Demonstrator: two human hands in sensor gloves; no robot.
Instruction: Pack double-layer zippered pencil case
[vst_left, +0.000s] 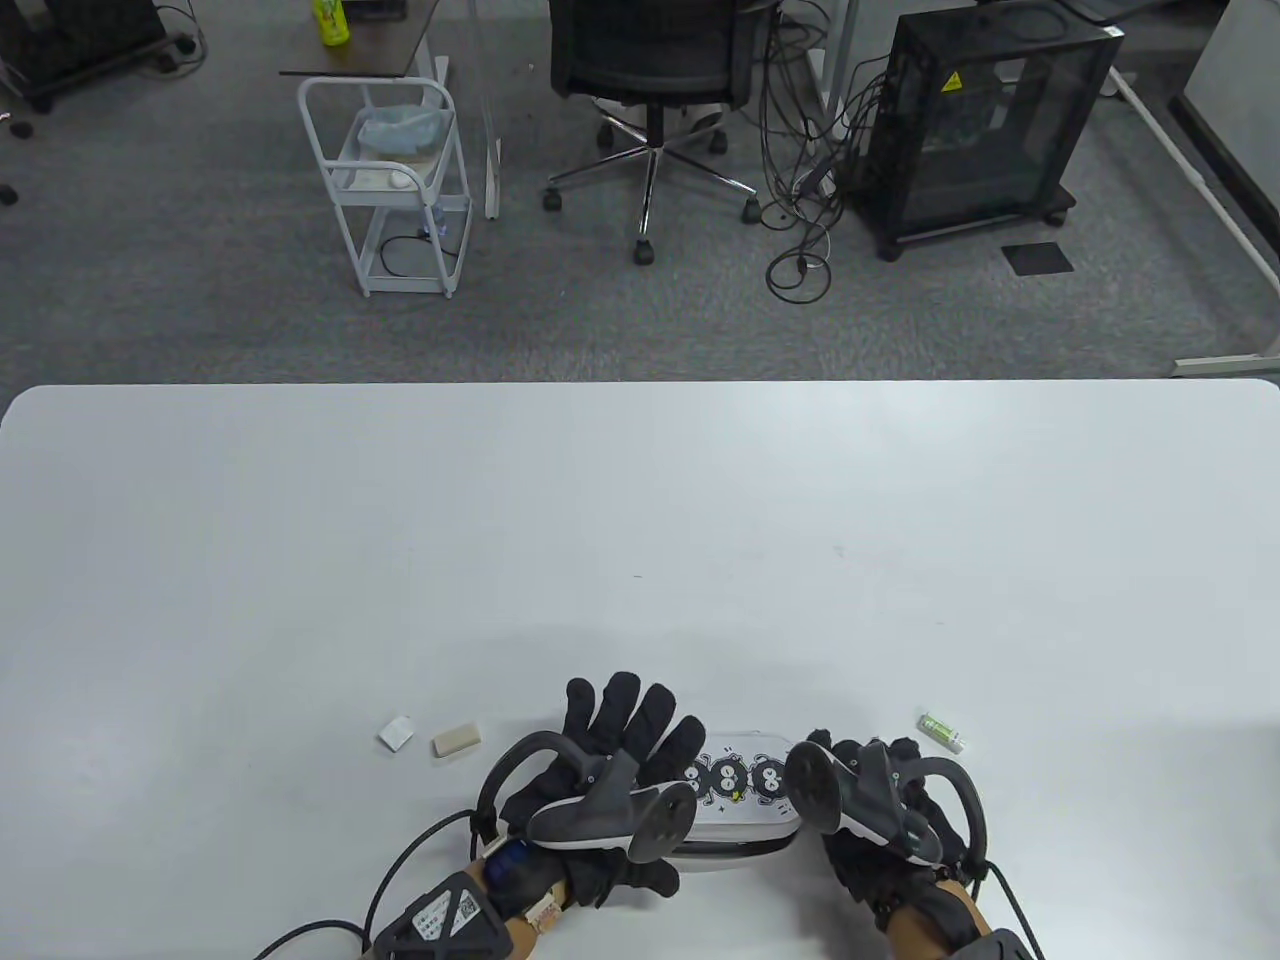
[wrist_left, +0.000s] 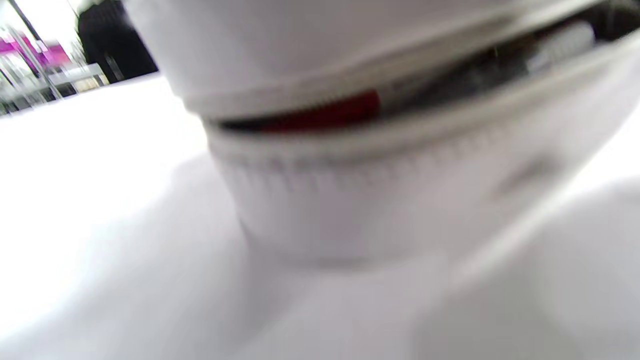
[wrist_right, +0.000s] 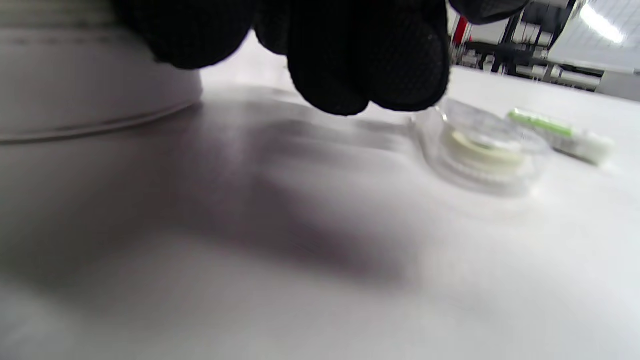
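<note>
Lying seemingly crosswise between both hands, the pencil case (vst_left: 740, 790) gapes.

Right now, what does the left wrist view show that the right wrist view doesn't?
Only the left wrist view: the white fabric pencil case's zipper gaping, a red-tipped pen inside. Only the right wrist view: black gloved right-hand fingers, a clear round tape dispenser, a small green-and-white tube. Both: the case and the white table.
</note>
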